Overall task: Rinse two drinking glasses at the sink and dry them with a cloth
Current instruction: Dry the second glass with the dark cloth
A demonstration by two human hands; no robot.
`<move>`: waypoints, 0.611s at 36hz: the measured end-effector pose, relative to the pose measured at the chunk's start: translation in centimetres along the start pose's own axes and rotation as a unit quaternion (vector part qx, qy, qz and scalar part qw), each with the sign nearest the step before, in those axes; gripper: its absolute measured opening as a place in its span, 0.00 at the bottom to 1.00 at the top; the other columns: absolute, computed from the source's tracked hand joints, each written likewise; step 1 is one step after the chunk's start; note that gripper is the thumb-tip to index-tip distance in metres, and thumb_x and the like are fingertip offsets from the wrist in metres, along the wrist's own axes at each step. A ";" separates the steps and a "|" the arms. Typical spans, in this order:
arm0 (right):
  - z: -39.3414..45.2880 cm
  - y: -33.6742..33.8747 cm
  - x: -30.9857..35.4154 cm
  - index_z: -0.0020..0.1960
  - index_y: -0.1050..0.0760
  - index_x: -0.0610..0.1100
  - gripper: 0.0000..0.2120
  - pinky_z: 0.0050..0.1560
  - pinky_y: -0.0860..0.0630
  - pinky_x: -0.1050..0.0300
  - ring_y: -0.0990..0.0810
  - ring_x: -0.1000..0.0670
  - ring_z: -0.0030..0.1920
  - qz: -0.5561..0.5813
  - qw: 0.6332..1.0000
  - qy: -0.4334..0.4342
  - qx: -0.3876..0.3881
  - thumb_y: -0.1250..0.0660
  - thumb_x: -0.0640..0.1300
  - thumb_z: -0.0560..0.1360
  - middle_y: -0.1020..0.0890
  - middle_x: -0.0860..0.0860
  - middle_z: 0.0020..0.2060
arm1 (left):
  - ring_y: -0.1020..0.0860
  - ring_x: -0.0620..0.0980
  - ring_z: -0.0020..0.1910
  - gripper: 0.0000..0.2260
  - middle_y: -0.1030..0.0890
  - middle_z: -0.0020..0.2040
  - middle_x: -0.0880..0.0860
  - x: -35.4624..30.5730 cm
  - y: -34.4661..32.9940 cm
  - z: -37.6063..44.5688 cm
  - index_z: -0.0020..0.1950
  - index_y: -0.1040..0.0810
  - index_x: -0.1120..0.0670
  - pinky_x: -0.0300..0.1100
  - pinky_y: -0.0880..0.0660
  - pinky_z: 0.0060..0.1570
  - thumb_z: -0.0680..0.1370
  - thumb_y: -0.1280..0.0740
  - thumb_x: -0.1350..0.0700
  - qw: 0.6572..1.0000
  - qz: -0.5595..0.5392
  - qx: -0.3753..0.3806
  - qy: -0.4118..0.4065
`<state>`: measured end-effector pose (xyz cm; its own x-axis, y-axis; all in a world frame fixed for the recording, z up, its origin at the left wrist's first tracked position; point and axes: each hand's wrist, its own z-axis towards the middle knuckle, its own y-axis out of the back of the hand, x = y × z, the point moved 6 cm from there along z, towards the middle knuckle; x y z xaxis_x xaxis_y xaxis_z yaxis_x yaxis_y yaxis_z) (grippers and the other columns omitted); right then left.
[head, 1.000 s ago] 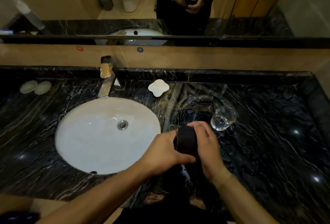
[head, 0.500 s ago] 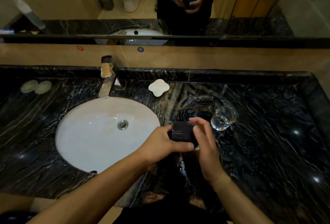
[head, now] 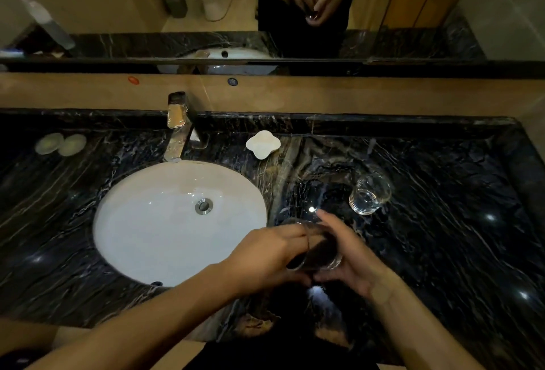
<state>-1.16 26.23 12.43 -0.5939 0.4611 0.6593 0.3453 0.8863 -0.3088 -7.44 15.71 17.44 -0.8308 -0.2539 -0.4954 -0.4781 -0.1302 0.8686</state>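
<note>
Both hands, left (head: 265, 254) and right (head: 351, 260), grip one drinking glass (head: 317, 247) with the dark cloth (head: 320, 251) inside; wet glass may slip onto the marble tabletop (head: 442, 237).

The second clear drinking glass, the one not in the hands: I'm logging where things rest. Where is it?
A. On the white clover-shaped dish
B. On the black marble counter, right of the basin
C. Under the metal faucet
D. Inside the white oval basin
B: the clear drinking glass stands on the black marble counter, well right of the white oval basin, apart from both hands.
</note>
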 end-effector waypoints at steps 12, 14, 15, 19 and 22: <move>-0.9 0.7 2.3 0.45 0.21 0.49 0.11 0.41 0.25 0.60 0.21 0.57 0.40 -0.039 0.922 0.309 -0.230 0.39 0.52 0.77 0.18 0.58 0.39 | 0.16 0.44 0.48 0.24 0.14 0.48 0.48 0.4 0.0 0.8 0.57 0.18 0.50 0.44 0.19 0.51 0.63 0.17 0.53 0.876 -0.386 -0.050 0.285; -0.1 1.0 1.8 0.39 0.21 0.47 0.13 0.36 0.26 0.57 0.21 0.53 0.35 0.015 0.959 0.179 -0.217 0.38 0.48 0.79 0.18 0.55 0.32 | 0.17 0.43 0.49 0.25 0.15 0.50 0.46 0.6 0.1 0.9 0.58 0.20 0.48 0.46 0.20 0.52 0.64 0.18 0.48 0.932 -0.265 -0.047 0.242; 0.1 0.7 1.5 0.37 0.21 0.46 0.14 0.34 0.27 0.58 0.21 0.51 0.32 0.050 0.978 0.099 -0.175 0.37 0.48 0.79 0.19 0.52 0.29 | 0.18 0.45 0.50 0.25 0.16 0.53 0.46 0.4 0.3 0.9 0.59 0.21 0.48 0.47 0.20 0.51 0.66 0.20 0.46 0.962 -0.192 -0.038 0.190; -0.1 -0.4 -1.1 0.39 0.20 0.43 0.17 0.28 0.25 0.58 0.21 0.47 0.27 0.079 0.989 -0.126 -0.015 0.37 0.55 0.77 0.20 0.46 0.29 | 0.18 0.52 0.47 0.24 0.21 0.59 0.48 -0.9 0.5 0.4 0.64 0.26 0.49 0.42 0.23 0.34 0.71 0.31 0.41 0.992 0.104 0.015 -0.071; 0.3 0.0 -2.2 0.48 0.17 0.45 0.23 0.32 0.27 0.58 0.18 0.45 0.32 0.056 0.991 -0.116 0.022 0.38 0.63 0.76 0.16 0.44 0.38 | 0.19 0.51 0.53 0.24 0.22 0.64 0.48 -0.1 0.4 0.3 0.68 0.26 0.49 0.44 0.20 0.43 0.74 0.29 0.43 0.995 0.067 0.055 -0.048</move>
<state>-0.03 25.22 10.74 -0.7061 0.5498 0.4462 0.3899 0.8279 -0.4032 -7.67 15.97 17.82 -0.9104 -0.1676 -0.3782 -0.3847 0.0066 0.9230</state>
